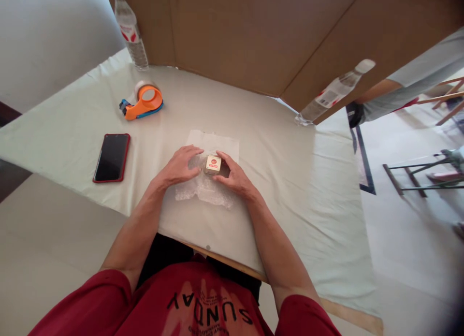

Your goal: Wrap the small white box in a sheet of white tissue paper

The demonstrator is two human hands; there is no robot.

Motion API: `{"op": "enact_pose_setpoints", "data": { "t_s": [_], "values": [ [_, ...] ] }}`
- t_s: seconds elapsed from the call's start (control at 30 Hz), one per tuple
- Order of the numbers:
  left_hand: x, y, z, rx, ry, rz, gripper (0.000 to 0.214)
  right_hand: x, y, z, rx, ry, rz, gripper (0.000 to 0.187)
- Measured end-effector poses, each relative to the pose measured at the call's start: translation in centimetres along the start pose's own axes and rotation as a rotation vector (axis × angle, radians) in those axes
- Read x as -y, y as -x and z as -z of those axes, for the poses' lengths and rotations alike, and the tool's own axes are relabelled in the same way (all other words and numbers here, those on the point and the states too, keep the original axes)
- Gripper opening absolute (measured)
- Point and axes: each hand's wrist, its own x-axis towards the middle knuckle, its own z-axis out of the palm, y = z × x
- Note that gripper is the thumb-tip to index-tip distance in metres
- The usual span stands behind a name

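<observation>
A small cream-coloured box (213,164) with a red emblem on top rests on a sheet of clear bubble wrap (213,193). Beneath the wrap's far part lies a white sheet (221,140). To the left of the box is my left hand (181,166), thumb and fingers apart, over the wrap and holding nothing. My right hand (234,175) curves round the box's right side, thumb and fingers spread; whether its fingertips touch the box is hard to make out.
An orange tape dispenser (145,103) and a red-cased phone (112,158) lie on the cloth-covered table (290,181) at left. Two water bottles (132,36) stand against a tall cardboard panel (224,31). Beyond the right edge are another person's arm (380,90) and a dark metal frame (416,174).
</observation>
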Motion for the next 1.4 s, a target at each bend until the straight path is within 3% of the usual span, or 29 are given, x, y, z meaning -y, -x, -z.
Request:
{"op": "enact_pose_setpoints", "data": {
  "t_s": [0.1,0.2,0.33,0.43,0.53,0.7,0.87,1.0,1.17,1.27,1.4],
  "values": [
    [-1.0,1.4,0.7,-0.039,0.005,-0.061,0.052,-0.2,0.0,0.0,0.007,-0.044,0.004,0.08],
    [-2.3,3.6,0.8,0.058,-0.083,-0.142,0.053,-0.2,0.0,-0.2,-0.009,-0.055,-0.011,0.078],
    [-3.8,5.9,-0.3,0.149,-0.267,-0.166,0.051,-0.2,-0.1,-0.3,-0.025,-0.135,-0.01,0.076],
    [-4.0,6.2,-1.2,0.187,-0.327,-0.175,0.044,-0.3,-0.2,-0.3,-0.021,-0.176,-0.002,0.076],
    [-3.7,5.8,-1.7,0.144,-0.317,-0.176,0.029,-0.2,-0.3,-0.2,-0.021,-0.17,0.003,0.077],
    [-3.6,4.1,-1.4,-0.056,-0.11,-0.109,0.017,0.0,-0.3,0.5,-0.019,-0.301,-0.07,0.077],
    [-4.2,0.5,-0.6,-0.176,0.122,0.155,0.015,-0.7,-0.4,1.6,-0.112,-0.569,-0.174,0.082],
    [-4.1,-1.6,-0.8,-0.187,0.231,0.273,0.017,-0.9,-0.3,1.8,-0.072,-0.592,-0.161,0.088],
    [-3.2,-1.9,-2.0,-0.206,0.39,0.337,0.023,-0.4,-0.3,0.8,-0.18,-0.497,-0.227,0.065],
    [-2.9,-1.9,-2.5,-0.241,0.509,0.34,0.025,-0.2,-0.5,0.1,-0.267,-0.584,-0.251,0.044],
    [-2.5,-2.2,-2.8,-0.258,0.621,0.336,0.022,-0.2,-0.8,-0.5,-0.319,-0.699,-0.26,0.033]
  ]
}}
